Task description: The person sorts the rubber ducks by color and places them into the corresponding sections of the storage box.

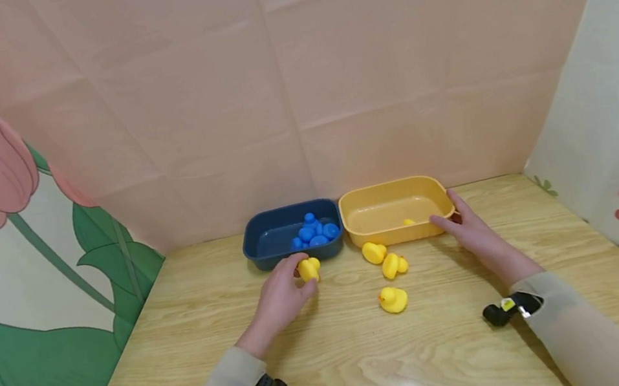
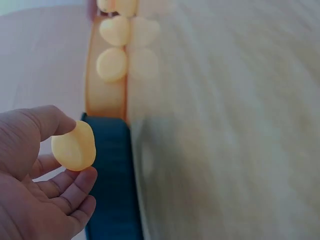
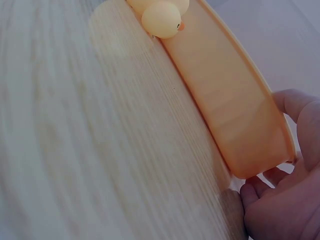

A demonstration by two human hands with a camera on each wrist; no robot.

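My left hand (image 1: 277, 296) pinches a yellow rubber duck (image 1: 309, 270) between thumb and fingers, just in front of the dark blue bin (image 1: 271, 260). In the left wrist view, the duck (image 2: 75, 146) shows between thumb and fingertips, raised beside the bin's wall. At the right end of the yellow bin (image 1: 374, 238), my right hand (image 1: 476, 233) grips a corner, its thumb at the rim and its other fingers against the outside. Three more rubber ducks lie before the yellow bin: one near its wall (image 1: 374, 252), one beside that (image 1: 395, 265), one closer to me (image 1: 393, 300).
Several blue objects (image 1: 314, 231) lie in the right part of the blue bin. A small yellow thing (image 1: 409, 221) shows inside the yellow bin, mostly hidden by its front wall. Both bins stand side by side on the wooden table (image 1: 331, 359), against the pink-covered wall (image 1: 296, 90).
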